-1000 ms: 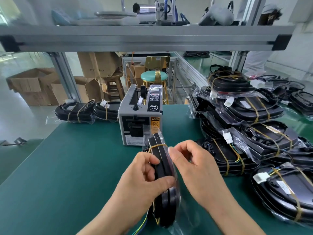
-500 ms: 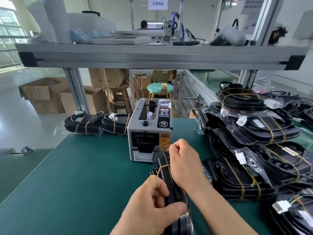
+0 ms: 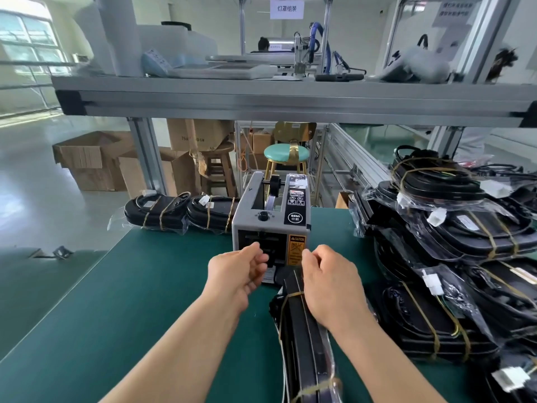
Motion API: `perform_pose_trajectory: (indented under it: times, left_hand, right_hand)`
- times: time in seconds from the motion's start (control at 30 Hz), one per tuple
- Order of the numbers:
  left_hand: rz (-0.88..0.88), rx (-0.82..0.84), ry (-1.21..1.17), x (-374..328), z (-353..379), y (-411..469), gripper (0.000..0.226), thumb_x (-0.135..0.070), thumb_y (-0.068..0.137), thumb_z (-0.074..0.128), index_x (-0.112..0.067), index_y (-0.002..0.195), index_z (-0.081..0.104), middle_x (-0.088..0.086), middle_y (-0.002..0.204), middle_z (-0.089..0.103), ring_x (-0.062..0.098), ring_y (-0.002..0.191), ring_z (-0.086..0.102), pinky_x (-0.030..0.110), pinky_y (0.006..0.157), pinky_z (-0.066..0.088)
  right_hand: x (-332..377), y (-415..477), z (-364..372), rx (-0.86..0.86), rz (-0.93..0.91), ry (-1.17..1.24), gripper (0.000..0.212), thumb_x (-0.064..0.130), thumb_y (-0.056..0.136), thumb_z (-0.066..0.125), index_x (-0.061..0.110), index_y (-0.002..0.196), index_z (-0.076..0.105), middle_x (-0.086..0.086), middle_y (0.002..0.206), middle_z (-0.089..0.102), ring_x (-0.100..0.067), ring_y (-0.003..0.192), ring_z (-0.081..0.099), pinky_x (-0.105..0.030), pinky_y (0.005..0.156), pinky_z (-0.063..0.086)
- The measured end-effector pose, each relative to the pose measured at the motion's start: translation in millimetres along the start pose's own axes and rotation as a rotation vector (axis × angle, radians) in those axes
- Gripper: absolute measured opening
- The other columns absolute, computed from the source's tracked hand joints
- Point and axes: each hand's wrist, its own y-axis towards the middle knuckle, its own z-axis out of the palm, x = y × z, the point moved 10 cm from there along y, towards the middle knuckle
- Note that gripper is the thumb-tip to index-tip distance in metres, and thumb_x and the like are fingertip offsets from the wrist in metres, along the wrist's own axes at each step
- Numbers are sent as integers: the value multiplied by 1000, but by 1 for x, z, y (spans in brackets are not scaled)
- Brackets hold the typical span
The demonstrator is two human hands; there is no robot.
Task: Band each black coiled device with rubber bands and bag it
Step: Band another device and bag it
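A black coiled device [image 3: 299, 338] stands on its edge on the green table [image 3: 139, 292], wrapped in a clear bag, with a yellow rubber band [image 3: 290, 295] around it near the far end. My right hand [image 3: 328, 286] grips the far upper end of this device, fingers curled over it. My left hand [image 3: 235, 271] is off the device, stretched to the front of the grey tape dispenser [image 3: 270, 225]. Its thumb and loosely curled fingers are at the outlet slot, and I see nothing between them.
A tall pile of banded, bagged black devices [image 3: 465, 237] fills the table's right side. Two more bagged ones [image 3: 162, 207] lie at the back left beside the dispenser. An aluminium shelf beam [image 3: 261, 97] crosses overhead. Cardboard boxes and stools stand beyond the table.
My left hand let go of the device and moved forward to the tape dispenser's front. My right hand stays on the device's far end. The head camera tilted up.
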Motion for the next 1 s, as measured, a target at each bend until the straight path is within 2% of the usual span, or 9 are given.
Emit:
perform_pose_trajectory:
  times: [0.1,0.2,0.33,0.43,0.53,0.6,0.73,0.83,1.0]
  left_hand:
    - [-22,-35,-72,4,4,5,19,-19,91,71,-8,77,66,-3,51,67,3,38,60,17,38,47]
    - [-38,-98,-169,5,7,3,17,-12,90,70,-7,75,63,-3,46,64,2,35,57,16,37,47]
    - [36,-151,-233,0,6,-5,20,-6,85,67,-10,69,57,-5,42,56,3,33,49,17,39,46]
    - [116,20,-200,-11,7,-15,25,-6,86,67,-16,66,54,-6,47,49,5,36,41,20,45,45]
    - [84,409,-61,-17,24,-41,19,-16,77,72,-19,63,59,-4,56,49,7,40,38,22,51,44]
    - [45,571,82,-15,33,-60,18,-25,72,72,-21,60,60,-3,59,49,8,42,38,23,53,46]
    - [96,606,359,-16,41,-70,27,-20,82,72,-21,57,61,-2,58,46,6,42,35,21,52,42]
    - [152,591,450,-20,45,-67,28,-14,87,71,-17,61,62,-1,55,44,7,40,32,21,52,38]
    - [242,560,487,-27,48,-65,34,-13,85,74,-18,52,66,-2,50,39,8,41,28,18,47,32]
  right_hand:
    - [1,1,3,-4,-19,15,38,40,103,37,25,68,42,8,67,53,-6,61,47,-29,53,31]
    - [-1,2,4,-5,-20,43,37,39,102,37,25,68,43,6,69,55,-8,62,48,-31,57,33]
    - [1,2,3,11,-67,19,35,33,103,38,14,77,51,2,75,58,-13,68,53,-29,56,36]
    - [-2,2,1,15,-78,75,30,31,102,39,14,80,49,2,73,54,-18,67,49,-31,61,37]
    - [-8,5,5,62,-41,166,26,30,102,43,14,82,52,4,69,49,-18,68,46,-22,56,36]
    - [-11,7,9,103,-1,248,30,29,101,47,16,74,50,6,62,46,-14,61,42,-15,52,34]
    - [-17,5,12,113,100,367,39,36,93,55,19,60,45,5,52,46,-10,54,42,-29,52,33]
    - [-15,3,13,108,101,397,37,40,93,56,19,63,51,7,56,52,-9,57,47,-28,54,35]
    - [-15,2,15,105,98,406,34,40,93,56,17,68,57,7,61,56,-11,60,49,-28,55,37]
